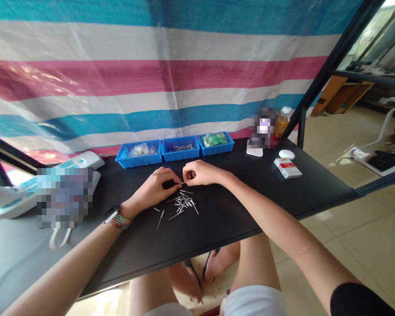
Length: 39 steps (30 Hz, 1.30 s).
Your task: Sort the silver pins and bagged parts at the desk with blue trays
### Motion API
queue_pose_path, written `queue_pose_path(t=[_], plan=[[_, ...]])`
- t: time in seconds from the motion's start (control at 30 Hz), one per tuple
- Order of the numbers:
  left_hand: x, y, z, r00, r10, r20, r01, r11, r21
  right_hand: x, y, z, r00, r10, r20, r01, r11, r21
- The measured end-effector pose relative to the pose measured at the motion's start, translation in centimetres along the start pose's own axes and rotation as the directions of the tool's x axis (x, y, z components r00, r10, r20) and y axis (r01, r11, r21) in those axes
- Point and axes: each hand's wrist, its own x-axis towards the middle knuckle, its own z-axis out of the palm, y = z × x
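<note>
My left hand (163,184) and my right hand (199,172) meet over the black table, fingertips closed in a pinch. Between them shows a tiny silver piece, apparently a blind rivet (183,183), mostly hidden by the fingers. Just below the hands lies a loose pile of silver blind rivets (184,202) with thin stems. A single rivet (160,219) rests apart on the left, and another (156,209) lies close to my left wrist. Beyond the hands, the middle blue bin (181,155) holds more such rivets.
Flanking it are a left blue bin (140,163) with clear plastic bags and a right blue bin (217,150) with a green-and-clear packet. Power strips (85,160) lie at left. A cigarette-style box (287,168), a white oval case (286,154) and a bottle (285,117) stand right.
</note>
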Motion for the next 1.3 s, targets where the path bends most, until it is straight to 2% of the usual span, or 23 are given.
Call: queue_pose_path(t=[0.07, 0.17, 0.3, 0.37, 0.6, 0.73, 0.97, 1.13, 1.3], plan=[[-0.1, -0.2, 0.0, 0.999, -0.040, -0.036, 0.040, 0.999, 0.010, 0.2, 0.0, 0.5, 0.997, 0.006, -0.073, 0.000, 0.997, 0.078], [-0.3, -0.5, -0.1, 0.989, -0.095, -0.111, 0.097, 0.995, 0.013, 0.3, -0.1, 1.2, 0.987, 0.086, -0.136, -0.050, 0.967, 0.251], [-0.4, -0.4, -0.3, 0.987, -0.113, -0.115, 0.113, 0.994, -0.014, 0.4, -0.4, 1.9, 0.967, 0.169, -0.192, -0.063, 0.886, 0.460], [-0.3, -0.2, -0.4, 0.986, -0.112, -0.120, 0.109, 0.994, -0.031, 0.6, -0.6, 2.2, 0.962, 0.180, -0.206, -0.052, 0.860, 0.508], [-0.5, 0.2, -0.3, 0.949, -0.128, -0.288, 0.121, 0.992, -0.044, 1.2, -0.8, 3.0, 0.949, 0.249, -0.192, -0.055, 0.733, 0.678], [-0.6, 0.7, -0.3, 0.940, -0.158, -0.302, 0.150, 0.987, -0.050, 1.4, -1.3, 3.3, 0.934, 0.287, -0.211, -0.055, 0.702, 0.710], [-0.5, 1.1, -0.5, 0.948, -0.090, -0.304, 0.092, 0.996, -0.008, 1.5, -1.4, 3.6, 0.944, 0.244, -0.222, -0.031, 0.737, 0.676], [-0.5, 1.0, -0.7, 0.936, -0.052, -0.347, 0.054, 0.999, -0.002, 1.4, -1.4, 3.1, 0.937, 0.267, -0.225, -0.026, 0.695, 0.718], [-0.4, 1.1, -0.9, 0.944, -0.096, -0.315, 0.087, 0.995, -0.045, 1.0, -1.4, 2.7, 0.952, 0.212, -0.221, 0.022, 0.673, 0.739]])
